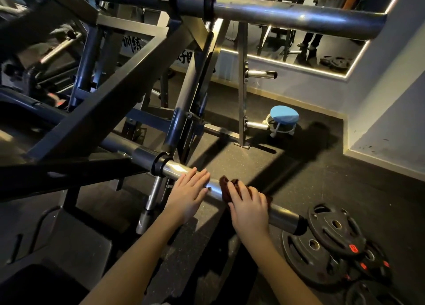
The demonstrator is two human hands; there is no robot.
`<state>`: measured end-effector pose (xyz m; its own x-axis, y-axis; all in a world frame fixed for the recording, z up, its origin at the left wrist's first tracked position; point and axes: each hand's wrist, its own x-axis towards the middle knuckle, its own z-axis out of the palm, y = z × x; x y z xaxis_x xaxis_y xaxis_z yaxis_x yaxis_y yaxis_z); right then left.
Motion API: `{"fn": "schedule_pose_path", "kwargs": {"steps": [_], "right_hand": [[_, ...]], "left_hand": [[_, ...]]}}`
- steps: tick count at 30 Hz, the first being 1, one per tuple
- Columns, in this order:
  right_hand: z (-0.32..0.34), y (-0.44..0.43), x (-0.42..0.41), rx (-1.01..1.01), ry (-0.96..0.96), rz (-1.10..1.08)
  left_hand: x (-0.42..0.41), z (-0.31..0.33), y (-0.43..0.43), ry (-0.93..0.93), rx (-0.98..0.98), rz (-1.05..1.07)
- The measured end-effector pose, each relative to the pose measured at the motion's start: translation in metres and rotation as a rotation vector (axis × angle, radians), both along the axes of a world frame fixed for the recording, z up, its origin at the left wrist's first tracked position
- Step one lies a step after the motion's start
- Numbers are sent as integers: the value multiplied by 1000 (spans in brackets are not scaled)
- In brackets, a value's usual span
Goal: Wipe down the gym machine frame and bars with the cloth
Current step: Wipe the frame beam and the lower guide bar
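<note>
Two bare grips lie on the round chrome bar (283, 217) of the dark steel gym machine frame (103, 102). The left grip (189, 193) is spread flat, fingers straight on the metal. Just right of it, the right grip (249, 207) curls over the dark red-brown cloth (224, 187), pressing it onto the bar. Below lies black speckled rubber floor (299, 166), with black iron weight plates (334, 230) near right and a blue-topped round stool (284, 115) far off by the grey wall (391, 98). Most of the cloth is hidden under the hand.

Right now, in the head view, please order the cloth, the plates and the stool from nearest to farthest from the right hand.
1. Cloth: under the right hand, on the bar.
2. Plates: on the floor, to its right.
3. Stool: far back, near the wall.
</note>
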<state>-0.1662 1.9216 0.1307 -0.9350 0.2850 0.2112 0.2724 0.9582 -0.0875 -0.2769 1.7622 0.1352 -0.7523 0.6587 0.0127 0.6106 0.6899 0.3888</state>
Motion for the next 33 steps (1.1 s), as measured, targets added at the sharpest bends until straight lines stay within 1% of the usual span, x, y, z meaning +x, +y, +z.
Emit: {"fn": "schedule_pose_path", "kwargs": {"steps": [4,7,10,13,17,19,22,25,29,31,33], "right_hand": [[13,-24,-38,-81,-89,55],[16,-17,-22,-101,-76,38],[6,5,11,-64,-12,-29],[-1,2,4,-22,-15,-74],[12,-27,-35,-50,-24,31],[14,-23,-28,-80,-55,56],[5,-14,-6,-26,-17,50],[1,-24,-19,-18,-50,42],[23,-50,-51,-95,26,199],[32,-64,-65,-217,53,271],[39,-88,-76,-364,65,371]], "left_hand": [[4,5,1,-29,15,15],[5,7,1,-45,22,20],[3,11,0,-61,4,2],[2,12,-1,-76,-7,-5],[4,15,-1,-95,25,19],[4,20,-2,-130,38,25],[5,27,-9,-114,26,33],[13,34,-26,-109,63,94],[25,57,-64,-63,129,198],[30,74,-88,-5,152,249],[36,91,-116,94,140,282]]}}
